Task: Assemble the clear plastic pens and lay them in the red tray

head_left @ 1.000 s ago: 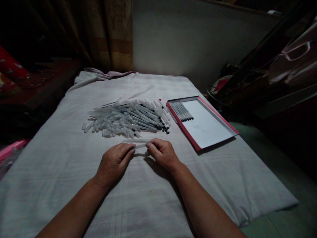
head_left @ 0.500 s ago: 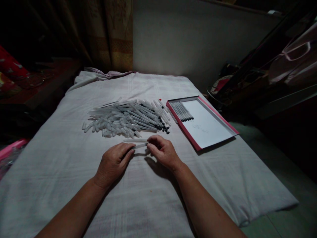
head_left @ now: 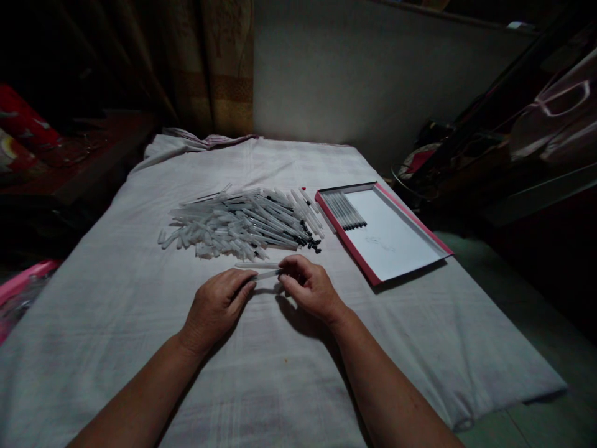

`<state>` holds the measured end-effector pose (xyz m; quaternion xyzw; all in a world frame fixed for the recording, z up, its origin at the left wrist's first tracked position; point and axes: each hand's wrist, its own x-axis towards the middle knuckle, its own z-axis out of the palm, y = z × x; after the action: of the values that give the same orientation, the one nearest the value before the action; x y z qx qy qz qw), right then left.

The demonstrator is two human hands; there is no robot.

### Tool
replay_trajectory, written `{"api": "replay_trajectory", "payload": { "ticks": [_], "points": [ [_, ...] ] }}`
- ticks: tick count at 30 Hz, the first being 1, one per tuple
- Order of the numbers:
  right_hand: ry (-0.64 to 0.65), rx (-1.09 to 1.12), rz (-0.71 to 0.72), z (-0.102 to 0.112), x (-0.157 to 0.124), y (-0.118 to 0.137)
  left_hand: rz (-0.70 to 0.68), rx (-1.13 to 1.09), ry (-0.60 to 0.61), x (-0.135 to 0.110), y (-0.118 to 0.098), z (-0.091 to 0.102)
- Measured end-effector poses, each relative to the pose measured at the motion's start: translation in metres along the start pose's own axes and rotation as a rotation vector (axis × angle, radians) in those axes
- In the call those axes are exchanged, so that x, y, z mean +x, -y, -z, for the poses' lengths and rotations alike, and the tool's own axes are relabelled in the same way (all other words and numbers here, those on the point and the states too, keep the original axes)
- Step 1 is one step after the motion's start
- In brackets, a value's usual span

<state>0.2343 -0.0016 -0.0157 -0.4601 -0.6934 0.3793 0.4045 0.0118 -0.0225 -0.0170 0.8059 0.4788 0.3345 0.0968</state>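
Observation:
Between my two hands a translucent pen (head_left: 267,274) is held roughly level above the cloth. My left hand (head_left: 222,303) pinches its left end between thumb and fingers. At the other end, the thumb and fingers of my right hand (head_left: 308,286) are closed on it. Just beyond lies a pale pen barrel (head_left: 256,265) on the cloth, its right end close to my right fingertips. Farther back spreads a heap of pen parts (head_left: 247,221): clear barrels, caps, dark refills and small black pieces.
A shallow red-edged box lid (head_left: 396,249) on the right holds a row of black-tipped pens (head_left: 344,210) along its left side. Beneath everything is a pale checked cloth (head_left: 261,386). A wall (head_left: 321,74) and curtain (head_left: 231,74) stand behind; a dark red table (head_left: 79,168) is at left.
The whole view has shifted slightly, so things sit a little farther right. Both hands keep the same grip on the pen, with no clear movement between them.

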Motion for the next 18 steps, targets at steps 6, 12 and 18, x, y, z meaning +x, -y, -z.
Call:
{"api": "replay_trajectory", "payload": {
  "ticks": [6,12,18],
  "points": [
    [0.01,-0.032,-0.016,0.0004,0.0008,0.0024,-0.009,-0.004,-0.005,0.0009,-0.0004,0.0006],
    [0.011,-0.022,0.0,0.0014,-0.0004,0.0014,0.005,-0.014,0.004,0.0023,-0.0018,0.0017],
    [0.021,-0.031,-0.036,0.0013,0.0006,0.0031,-0.005,0.004,0.001,0.0014,-0.0012,0.0006]
  ]
}}
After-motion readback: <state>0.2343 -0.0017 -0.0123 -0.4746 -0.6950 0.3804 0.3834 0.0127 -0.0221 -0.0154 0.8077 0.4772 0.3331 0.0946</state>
